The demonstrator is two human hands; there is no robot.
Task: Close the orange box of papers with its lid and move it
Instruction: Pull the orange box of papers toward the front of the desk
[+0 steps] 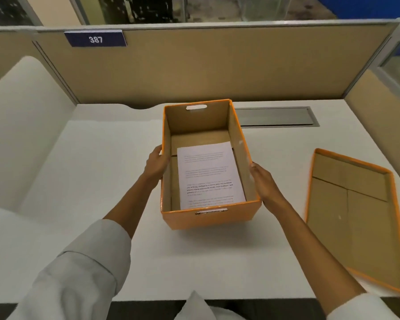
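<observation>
An orange box (210,218) stands open in the middle of the white desk, long side pointing away from me. Printed papers (209,174) lie flat on its bottom. My left hand (155,163) presses against the box's left wall from outside. On the opposite side, my right hand (264,183) is flat against the right wall. Together the two hands clasp the box. Its lid (353,215) lies upside down on the desk to the right, brown inside facing up, apart from both hands.
A beige partition (194,68) with a blue "387" label (95,39) closes off the back of the white desk (90,172). A grey cable hatch (277,116) sits behind the box on the right. Side panels stand left and right.
</observation>
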